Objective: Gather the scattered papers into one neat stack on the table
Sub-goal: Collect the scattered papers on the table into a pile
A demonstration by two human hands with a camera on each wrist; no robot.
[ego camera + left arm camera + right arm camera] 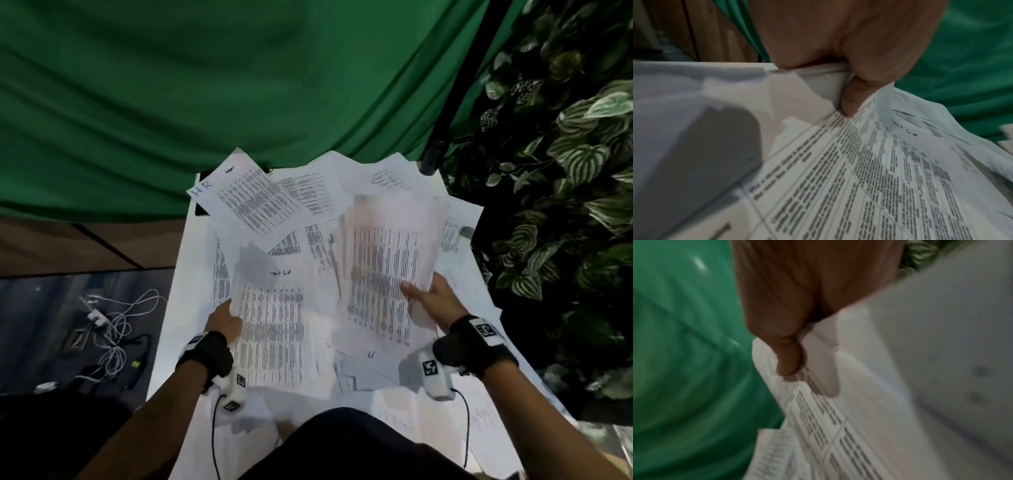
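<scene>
Printed paper sheets lie scattered over the white table (178, 329). My left hand (224, 322) pinches the left edge of a printed sheet (274, 329) with a handwritten note near its top, lifted off the pile. In the left wrist view the thumb (851, 100) presses on that sheet (869, 178). My right hand (428, 298) pinches the lower right edge of a second printed sheet (387, 260), raised and blurred. The right wrist view shows its thumb (789, 356) on this sheet (818, 426). A sheet marked "H.R" (246, 195) rests at the far left corner.
A green cloth (205, 85) hangs behind the table. Leafy plants (565, 171) stand close along the right side. White cables (113, 322) lie on the floor to the left. A black pole (445, 113) rises at the table's far right corner.
</scene>
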